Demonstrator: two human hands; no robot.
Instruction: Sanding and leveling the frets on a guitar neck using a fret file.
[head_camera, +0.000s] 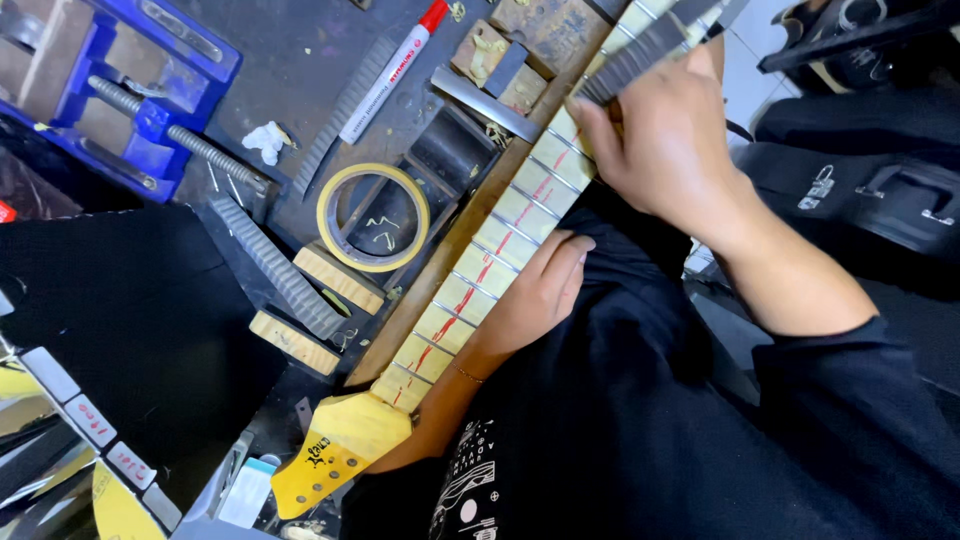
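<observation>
Dark and scuffed, the workbench (290, 60) fills the upper left of the view, crowded with tools, while the person's black shirt (640, 420) takes up the lower right. Across the middle runs a guitar neck (480, 270), lying diagonally from its yellow headstock (335, 450) at the lower left up toward the top right, its pale fretboard crossed by metal frets and streaked with red marks down the centre. The left hand (535, 295) grips the neck from underneath about halfway along, its fingers curled around the near edge with the thumb lying along the side. The right hand (665, 135) rests further up the neck, fingers closed on a dark, ridged file (640, 55) that lies flat on the frets. On the bench just beside the neck sits a roll of yellowish tape (373, 217), resting on a dark block. A red-and-white marker (392, 72) lies above it, next to another long ridged file (345, 110). A blue vise (120, 80) with a threaded screw occupies the top left corner. 2 wooden blocks (315, 310) and a third ridged file (275, 265) lie near the tape. Black cases (860, 180) sit at the far right.
</observation>
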